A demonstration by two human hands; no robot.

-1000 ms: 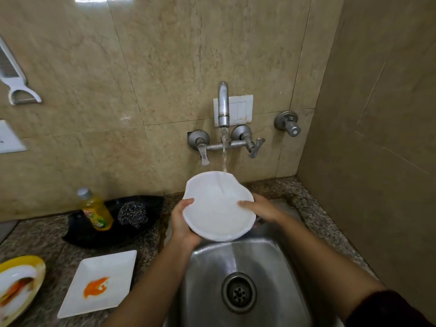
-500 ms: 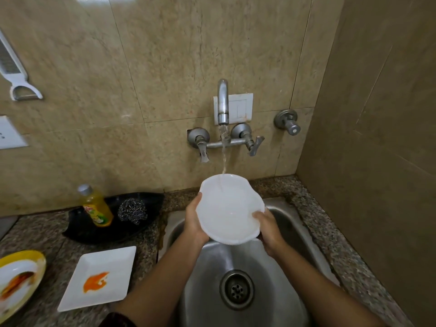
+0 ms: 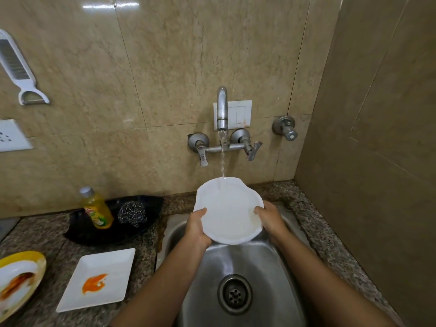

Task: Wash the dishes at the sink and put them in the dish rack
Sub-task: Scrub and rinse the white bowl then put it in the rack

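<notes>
A round white plate is held tilted over the steel sink, its face toward me. Water runs from the wall tap onto the plate's upper rim. My left hand grips the plate's left edge, thumb on the face. My right hand grips the right edge the same way. On the counter to the left lie a square white plate with an orange stain and a yellow-rimmed plate with food residue. No dish rack is in view.
A yellow dish soap bottle and a steel scrubber sit on a black tray behind the square plate. A grater hangs on the left wall. A tiled wall closes the right side; the drain is open.
The plate has shifted right and slightly up under the stream. My right hand moved from the plate's face to gripping its right edge; the left hand keeps its hold.
</notes>
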